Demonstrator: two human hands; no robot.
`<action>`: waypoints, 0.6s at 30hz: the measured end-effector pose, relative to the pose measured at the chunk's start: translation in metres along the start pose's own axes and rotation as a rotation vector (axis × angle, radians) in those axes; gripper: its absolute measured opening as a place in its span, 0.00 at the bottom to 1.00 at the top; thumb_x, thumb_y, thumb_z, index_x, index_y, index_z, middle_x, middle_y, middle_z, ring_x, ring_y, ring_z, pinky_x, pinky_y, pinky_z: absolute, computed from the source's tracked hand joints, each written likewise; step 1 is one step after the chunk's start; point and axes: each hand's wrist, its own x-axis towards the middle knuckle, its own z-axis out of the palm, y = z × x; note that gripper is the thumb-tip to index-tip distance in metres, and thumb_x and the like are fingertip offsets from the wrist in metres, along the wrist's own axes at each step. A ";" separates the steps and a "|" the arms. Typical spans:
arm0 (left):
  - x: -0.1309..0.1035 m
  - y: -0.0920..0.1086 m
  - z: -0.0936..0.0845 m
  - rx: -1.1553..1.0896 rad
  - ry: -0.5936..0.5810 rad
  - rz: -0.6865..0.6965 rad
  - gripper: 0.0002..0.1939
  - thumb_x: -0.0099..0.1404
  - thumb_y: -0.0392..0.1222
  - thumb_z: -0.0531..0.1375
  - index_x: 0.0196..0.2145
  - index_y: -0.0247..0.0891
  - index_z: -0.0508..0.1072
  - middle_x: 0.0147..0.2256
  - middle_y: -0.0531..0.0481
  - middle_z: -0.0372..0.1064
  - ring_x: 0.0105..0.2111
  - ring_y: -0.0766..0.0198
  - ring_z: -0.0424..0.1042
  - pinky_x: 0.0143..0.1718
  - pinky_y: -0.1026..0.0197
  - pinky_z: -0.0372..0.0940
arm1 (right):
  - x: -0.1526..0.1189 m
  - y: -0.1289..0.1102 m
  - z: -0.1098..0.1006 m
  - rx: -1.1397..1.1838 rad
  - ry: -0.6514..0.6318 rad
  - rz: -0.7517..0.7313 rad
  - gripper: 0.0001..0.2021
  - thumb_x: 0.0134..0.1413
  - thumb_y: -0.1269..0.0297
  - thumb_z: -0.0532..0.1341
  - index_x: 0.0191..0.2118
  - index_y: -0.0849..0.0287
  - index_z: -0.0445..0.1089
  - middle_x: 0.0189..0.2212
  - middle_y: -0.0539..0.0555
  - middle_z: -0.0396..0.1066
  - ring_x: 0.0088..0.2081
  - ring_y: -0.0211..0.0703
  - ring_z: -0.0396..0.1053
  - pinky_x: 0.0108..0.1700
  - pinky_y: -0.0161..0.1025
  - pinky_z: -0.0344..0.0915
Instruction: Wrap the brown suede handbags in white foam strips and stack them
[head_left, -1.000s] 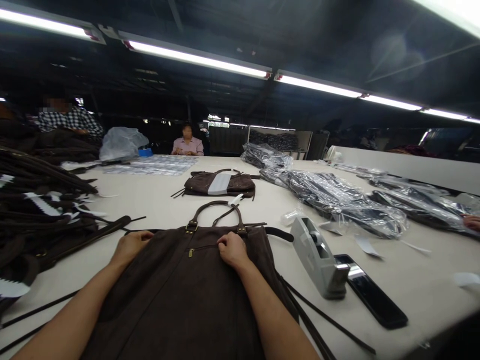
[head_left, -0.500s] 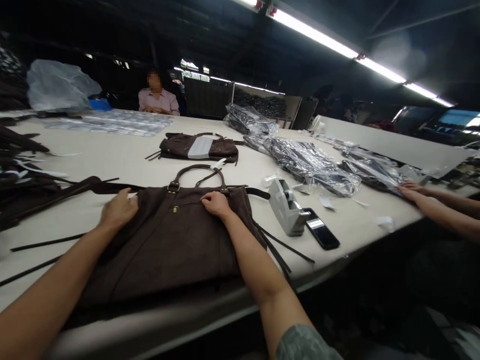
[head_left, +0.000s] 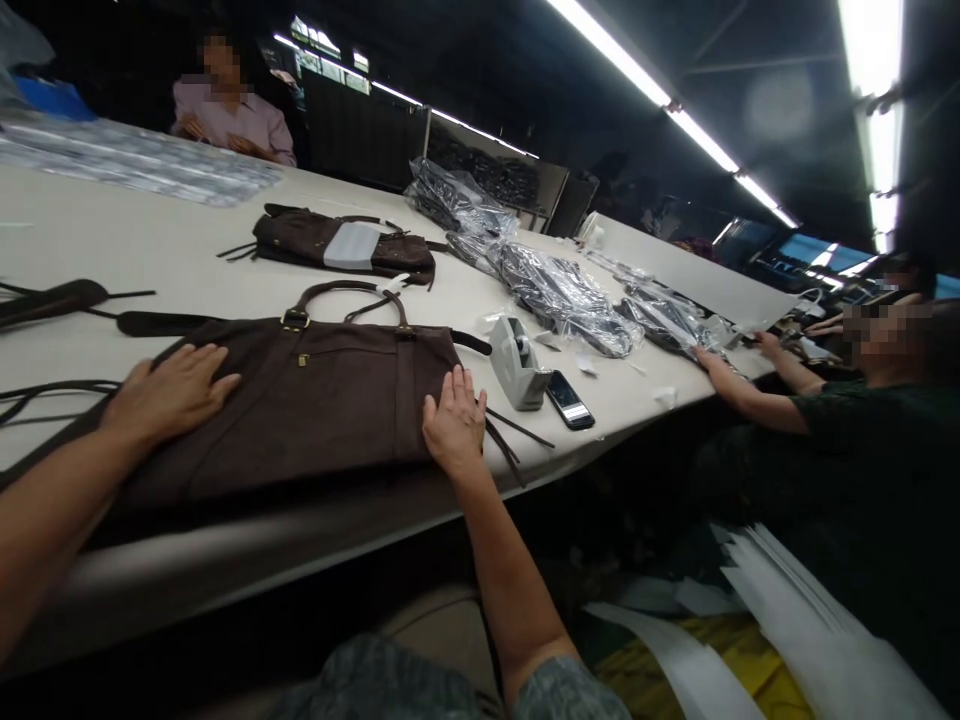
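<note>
A dark brown handbag point(head_left: 300, 410) lies flat along the near edge of the table, its looped handles pointing away from me. My left hand point(head_left: 169, 393) rests on the bag's left part with the fingers stretched out. On the bag's right side lies my right hand point(head_left: 455, 415), palm down, fingers extended. Neither hand grips anything. A small gold zipper pull point(head_left: 303, 360) shows below the left handle buckle. Dark straps stick out at both sides of the bag.
A grey tape dispenser point(head_left: 519, 365) and a phone point(head_left: 570, 400) stand right of the bag. Beyond lies another brown handbag point(head_left: 349, 246) with a pale wrap. Plastic-wrapped bags point(head_left: 562, 300) spread to the right, where a co-worker's arms point(head_left: 750, 395) reach in. Another person point(head_left: 236, 115) sits across the table.
My right hand has moved from the zip near the handles to the bag's right side. My left hand now lies flatter and spread on the bag. The view has turned to the right.
</note>
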 end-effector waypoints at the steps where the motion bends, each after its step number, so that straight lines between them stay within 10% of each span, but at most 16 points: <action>1: -0.003 0.000 -0.003 0.000 0.005 -0.005 0.38 0.64 0.54 0.42 0.63 0.25 0.58 0.65 0.33 0.53 0.67 0.46 0.47 0.64 0.36 0.42 | -0.004 0.004 -0.003 -0.009 -0.030 0.018 0.28 0.68 0.59 0.49 0.68 0.67 0.54 0.69 0.62 0.45 0.70 0.52 0.42 0.68 0.58 0.39; 5: -0.017 0.003 -0.020 0.005 -0.040 -0.145 0.37 0.67 0.54 0.43 0.65 0.26 0.54 0.66 0.32 0.49 0.65 0.40 0.51 0.61 0.32 0.47 | -0.007 0.019 -0.012 0.034 -0.147 0.057 0.26 0.70 0.57 0.44 0.68 0.60 0.54 0.70 0.58 0.44 0.69 0.47 0.47 0.68 0.54 0.45; 9: -0.032 0.000 -0.040 -0.044 -0.107 -0.337 0.33 0.68 0.55 0.46 0.60 0.25 0.64 0.57 0.29 0.65 0.56 0.41 0.66 0.53 0.46 0.63 | -0.002 0.027 -0.011 0.092 -0.152 0.044 0.26 0.70 0.61 0.42 0.67 0.63 0.55 0.69 0.60 0.47 0.67 0.47 0.50 0.67 0.50 0.48; 18: -0.092 -0.019 -0.099 0.009 -0.078 -0.437 0.27 0.60 0.60 0.55 0.42 0.35 0.79 0.40 0.38 0.76 0.42 0.44 0.73 0.43 0.53 0.63 | -0.001 0.034 0.006 0.148 -0.065 0.083 0.30 0.68 0.58 0.41 0.69 0.70 0.50 0.64 0.66 0.58 0.64 0.53 0.58 0.65 0.50 0.50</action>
